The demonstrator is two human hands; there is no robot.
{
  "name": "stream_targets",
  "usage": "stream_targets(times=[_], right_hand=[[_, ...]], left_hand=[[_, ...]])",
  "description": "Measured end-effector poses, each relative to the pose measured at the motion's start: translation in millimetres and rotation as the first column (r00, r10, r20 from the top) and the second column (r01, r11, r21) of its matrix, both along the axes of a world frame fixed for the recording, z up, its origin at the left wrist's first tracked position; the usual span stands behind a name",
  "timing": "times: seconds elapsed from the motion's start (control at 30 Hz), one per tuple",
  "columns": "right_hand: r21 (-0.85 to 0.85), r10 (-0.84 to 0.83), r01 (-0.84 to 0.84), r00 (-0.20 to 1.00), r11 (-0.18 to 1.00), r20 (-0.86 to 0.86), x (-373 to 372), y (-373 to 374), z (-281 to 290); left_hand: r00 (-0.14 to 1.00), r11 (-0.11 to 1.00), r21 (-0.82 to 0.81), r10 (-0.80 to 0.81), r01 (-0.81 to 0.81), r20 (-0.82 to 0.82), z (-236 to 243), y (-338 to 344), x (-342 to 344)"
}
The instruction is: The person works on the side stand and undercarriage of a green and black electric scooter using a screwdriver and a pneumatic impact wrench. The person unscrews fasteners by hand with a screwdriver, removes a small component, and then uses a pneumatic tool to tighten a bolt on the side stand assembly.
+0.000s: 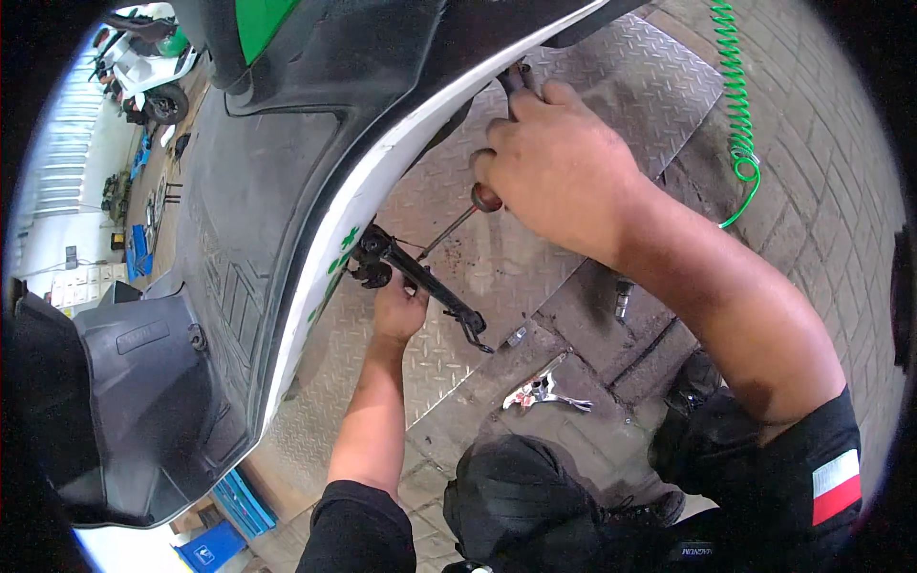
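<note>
My right hand (564, 158) is closed round a screwdriver (451, 232) with a reddish handle end. Its thin shaft slants down-left, its tip beside a black side stand (430, 277) under a scooter (363, 191) with a white lower edge. A black part (516, 78) sticks out past my right fingers; I cannot tell whether they touch it. Below the stand's upper end, my left hand (399, 310) reaches up with bent fingers at the pivot. The stand partly hides those fingers, and what they grip does not show.
Silver pliers (544, 392) lie on the paving near my knee, with a small metal piece (517, 336) close by. A metal socket (623, 298) lies under my right forearm. Treaded metal plate (458, 358) spreads beneath the scooter. A green coiled hose (735, 86) hangs at the right.
</note>
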State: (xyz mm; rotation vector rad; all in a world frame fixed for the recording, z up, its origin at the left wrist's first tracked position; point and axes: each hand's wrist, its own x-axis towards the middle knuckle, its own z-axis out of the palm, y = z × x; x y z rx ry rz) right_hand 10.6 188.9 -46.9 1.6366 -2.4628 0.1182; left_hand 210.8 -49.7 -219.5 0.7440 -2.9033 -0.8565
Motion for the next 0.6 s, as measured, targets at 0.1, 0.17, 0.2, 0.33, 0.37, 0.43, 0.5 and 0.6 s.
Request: stream_targets(times=[0.1,0.17,0.2,0.33,0.37,0.43,0.5,0.6], right_hand=[[-0.160,0.057,-0.080,0.988,0.984,-0.144,5,-9,0],[-0.165,0.068,-0.094,0.985,0.982,-0.156,9,-17,3],[-0.172,0.077,-0.105,0.983,0.980,-0.166,11,-20,5],[-0.221,0.104,-0.133,0.985,0.966,-0.136,7,-16,0],[-0.234,0.091,-0.122,0.986,0.965,-0.137,4,-12,-4],[-0.250,0.074,-0.107,0.987,0.962,-0.140,1,-5,-8],[-0.285,0.059,-0.097,0.988,0.954,-0.140,2,-1,-6],[-0.155,0.027,-0.038,0.997,0.987,-0.074,7,-2,4]], left_hand=[[0.992,0.998,0.037,-0.041,0.045,-0.123,-6,6,1],[0.995,0.998,0.055,-0.006,0.011,-0.097,-13,0,5],[0.997,0.997,0.072,0.026,-0.021,-0.069,-18,-4,9],[0.996,0.998,0.046,-0.035,0.039,-0.088,-22,-8,17],[0.995,0.998,0.048,-0.041,0.045,-0.096,-20,2,12],[0.993,0.997,0.046,-0.051,0.056,-0.106,-10,18,4],[0.988,0.990,-0.119,-0.087,0.072,-0.127,-1,27,0],[0.951,0.918,-0.369,-0.231,0.143,-0.206,-7,14,0]])
